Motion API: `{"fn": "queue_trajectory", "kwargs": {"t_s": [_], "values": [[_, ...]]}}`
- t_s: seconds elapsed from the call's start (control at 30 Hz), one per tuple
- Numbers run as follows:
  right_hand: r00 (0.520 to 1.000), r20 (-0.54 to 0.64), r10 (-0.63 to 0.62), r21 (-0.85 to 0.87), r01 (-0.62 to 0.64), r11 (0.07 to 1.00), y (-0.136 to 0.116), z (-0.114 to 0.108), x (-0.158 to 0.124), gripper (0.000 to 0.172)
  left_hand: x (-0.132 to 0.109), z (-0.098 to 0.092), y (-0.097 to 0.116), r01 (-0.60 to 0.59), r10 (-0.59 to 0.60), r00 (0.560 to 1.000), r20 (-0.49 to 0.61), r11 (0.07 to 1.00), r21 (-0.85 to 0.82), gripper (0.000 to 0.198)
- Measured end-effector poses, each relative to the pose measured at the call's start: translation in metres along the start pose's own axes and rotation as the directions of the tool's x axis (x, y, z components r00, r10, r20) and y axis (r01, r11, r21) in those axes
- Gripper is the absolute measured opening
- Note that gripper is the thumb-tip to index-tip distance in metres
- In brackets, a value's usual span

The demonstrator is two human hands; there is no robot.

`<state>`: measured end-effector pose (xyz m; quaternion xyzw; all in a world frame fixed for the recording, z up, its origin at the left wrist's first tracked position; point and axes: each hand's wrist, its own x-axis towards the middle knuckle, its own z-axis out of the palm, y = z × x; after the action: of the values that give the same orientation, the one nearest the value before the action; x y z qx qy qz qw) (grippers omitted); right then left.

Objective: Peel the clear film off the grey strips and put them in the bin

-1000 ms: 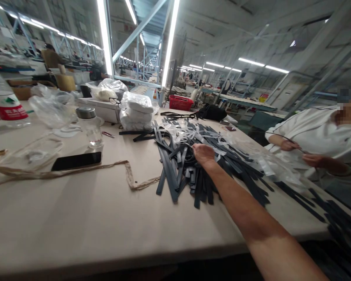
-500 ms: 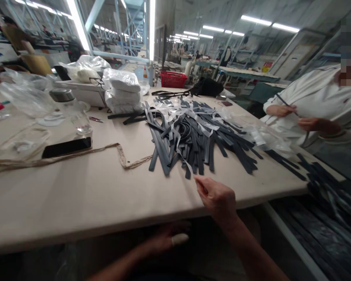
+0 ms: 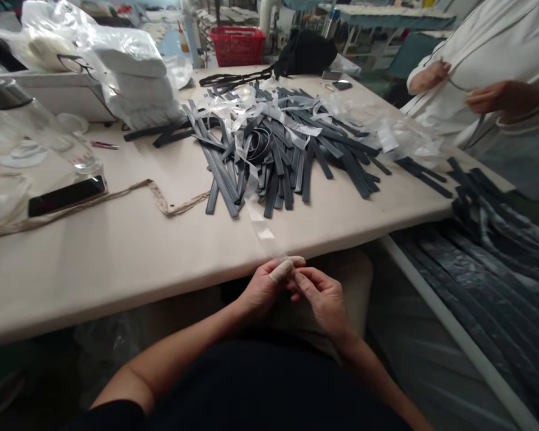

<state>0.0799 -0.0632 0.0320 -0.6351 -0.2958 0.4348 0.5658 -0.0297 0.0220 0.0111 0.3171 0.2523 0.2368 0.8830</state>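
Head view looks down at both hands meeting just below the near edge of the pale beige desk. The left hand and the right hand touch at the fingertips, and the fingers of both are pinched together on the near end of a thin translucent plastic strip. One left finger wears a beige wrap. From the fingers the strip runs up over the near edge and across the desk top into the heap of dark grey flat strips, which lies in the middle of the desk mixed with more clear pieces.

Left of the heap lie a frayed beige cord and a black phone, the phone touching the cord. Stacked white packets in clear bags sit toward the far left corner. A red plastic basket and a black cloth bag stand at the far edge. At the right edge a co-worker in a white sleeve holds both hands raised, apart from the desk top.
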Motion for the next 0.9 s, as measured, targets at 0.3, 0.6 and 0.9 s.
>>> {"fn": "queue_trajectory", "kwargs": {"t_s": [0.3, 0.6, 0.9], "values": [[0.985, 0.17, -0.042, -0.101, 0.059, 0.993, -0.016, -0.02, 0.023, 0.04, -0.014, -0.002, 0.016, 0.052, -0.052, 0.999, -0.007, 0.968, 0.247, 0.045], [0.979, 0.205, -0.004, -0.094, 0.024, 0.995, -0.03, 0.011, 0.056, 0.032, -0.022, -0.007, 0.011, 0.111, -0.115, 0.993, 0.009, 0.975, 0.194, 0.041], [0.962, 0.269, 0.051, 0.199, -0.108, 0.974, -0.036, 0.01, 0.046, 0.032, -0.025, -0.015, 0.014, 0.052, -0.085, 0.995, 0.042, 0.864, 0.501, 0.048]]}}
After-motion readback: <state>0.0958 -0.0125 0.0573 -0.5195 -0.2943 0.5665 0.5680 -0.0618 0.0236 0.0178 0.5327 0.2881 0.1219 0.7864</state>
